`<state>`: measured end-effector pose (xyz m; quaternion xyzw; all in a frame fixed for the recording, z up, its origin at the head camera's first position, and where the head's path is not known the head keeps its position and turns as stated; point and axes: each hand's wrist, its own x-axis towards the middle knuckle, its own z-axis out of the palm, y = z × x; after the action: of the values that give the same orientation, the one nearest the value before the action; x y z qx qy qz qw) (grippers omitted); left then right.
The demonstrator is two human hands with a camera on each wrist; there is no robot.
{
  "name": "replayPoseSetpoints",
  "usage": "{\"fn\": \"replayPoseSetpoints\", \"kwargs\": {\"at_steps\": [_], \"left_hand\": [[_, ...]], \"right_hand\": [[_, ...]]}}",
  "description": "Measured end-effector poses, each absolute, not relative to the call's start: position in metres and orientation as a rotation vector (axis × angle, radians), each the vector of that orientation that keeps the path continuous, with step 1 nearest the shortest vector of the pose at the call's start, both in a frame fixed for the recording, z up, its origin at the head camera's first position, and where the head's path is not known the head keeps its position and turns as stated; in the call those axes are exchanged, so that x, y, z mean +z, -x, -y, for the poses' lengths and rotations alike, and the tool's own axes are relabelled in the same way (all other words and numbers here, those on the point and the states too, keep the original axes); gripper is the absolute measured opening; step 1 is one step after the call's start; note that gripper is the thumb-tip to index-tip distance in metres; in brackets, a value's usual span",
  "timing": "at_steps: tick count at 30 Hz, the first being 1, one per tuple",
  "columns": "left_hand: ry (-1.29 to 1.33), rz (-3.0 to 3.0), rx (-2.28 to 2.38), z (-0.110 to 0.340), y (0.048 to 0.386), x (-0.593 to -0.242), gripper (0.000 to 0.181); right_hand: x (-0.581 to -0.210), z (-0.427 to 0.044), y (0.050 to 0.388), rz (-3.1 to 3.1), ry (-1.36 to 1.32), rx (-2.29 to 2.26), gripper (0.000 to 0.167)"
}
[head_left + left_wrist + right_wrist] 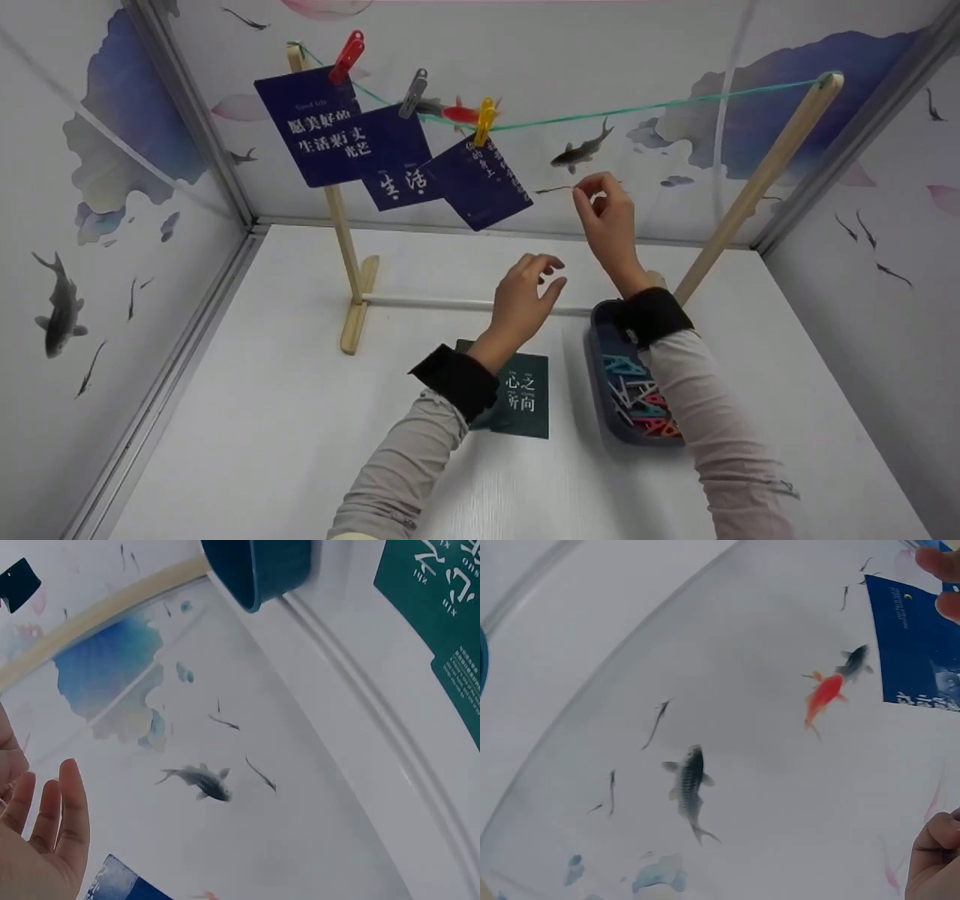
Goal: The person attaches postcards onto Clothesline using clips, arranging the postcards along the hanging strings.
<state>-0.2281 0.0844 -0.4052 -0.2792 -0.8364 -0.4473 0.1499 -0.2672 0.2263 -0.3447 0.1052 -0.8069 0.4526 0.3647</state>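
Observation:
Three dark blue cards hang from a green string: one under a red clip, one under a grey clip, one under a yellow clip. My right hand is raised right of the third card, below the string, fingers bent toward the thumb, nothing visible between them. Lower and to its left, my left hand hangs in the air with loosely bent fingers and holds nothing. In the left wrist view my left hand has its fingers apart.
Dark green cards lie on the white table, partly under my left forearm. A dark blue basket of coloured clips stands at the right, partly behind my right forearm. Wooden posts hold the string, with a white bar low between them.

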Motion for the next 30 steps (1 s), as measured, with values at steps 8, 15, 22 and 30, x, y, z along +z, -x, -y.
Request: {"fn": "replayPoseSetpoints", "kwargs": {"at_steps": [8, 15, 22, 30], "left_hand": [[0.942, 2.534, -1.190, -0.100, 0.209, -0.435, 0.020], [1.185, 2.635, -1.020, -0.118, 0.186, -0.461, 0.022], [1.486, 2.669, -0.648, -0.140, 0.157, -0.490, 0.021], [1.608, 2.609, -0.385, -0.155, 0.133, -0.517, 0.018]], "right_hand": [[-0.382, -0.257, 0.264, 2.228, -0.175, 1.099, 0.012], [-0.413, -0.285, 0.254, 2.496, -0.101, 0.932, 0.010], [-0.451, -0.316, 0.239, 2.816, -0.148, 0.702, 0.008], [-0.487, -0.344, 0.213, 3.155, -0.196, 0.530, 0.007]]}}
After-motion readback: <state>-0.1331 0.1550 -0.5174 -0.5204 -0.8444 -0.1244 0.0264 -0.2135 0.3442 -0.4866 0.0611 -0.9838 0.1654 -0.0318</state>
